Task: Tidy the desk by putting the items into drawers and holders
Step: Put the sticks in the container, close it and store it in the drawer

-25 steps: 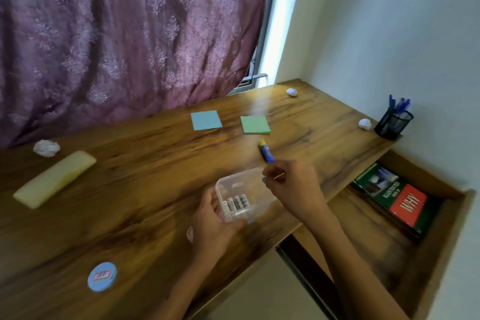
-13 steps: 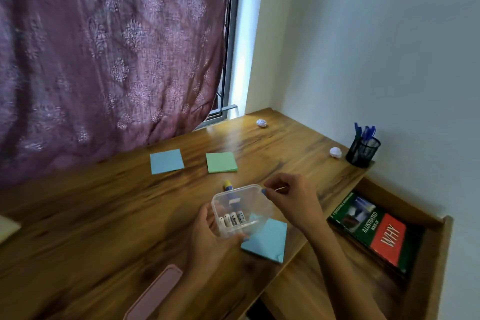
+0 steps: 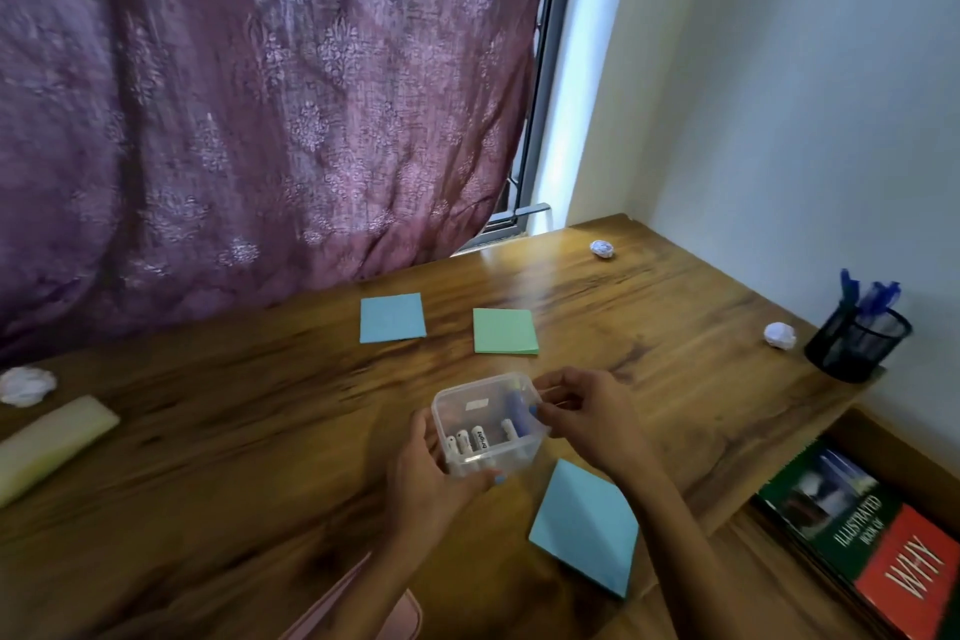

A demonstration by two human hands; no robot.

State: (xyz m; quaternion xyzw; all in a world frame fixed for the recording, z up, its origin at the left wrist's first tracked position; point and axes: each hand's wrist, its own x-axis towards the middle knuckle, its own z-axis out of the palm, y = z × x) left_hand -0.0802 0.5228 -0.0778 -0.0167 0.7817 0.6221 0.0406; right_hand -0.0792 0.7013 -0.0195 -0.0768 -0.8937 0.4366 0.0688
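My left hand grips a clear plastic container from its near left side, just above the wooden desk. Several white batteries lie inside it. A blue stick shows through its right wall; whether it is inside or behind I cannot tell. My right hand is at the container's right rim, thumb and forefinger pinched on a small thin item.
On the desk lie a blue note pad, a green pad, a nearer blue pad, three paper balls, a yellow case, a pink case and a mesh pen holder. An open drawer holds books.
My view swung right and then back a little. Both hands stay at the container; my right hand has come closer to its right rim.
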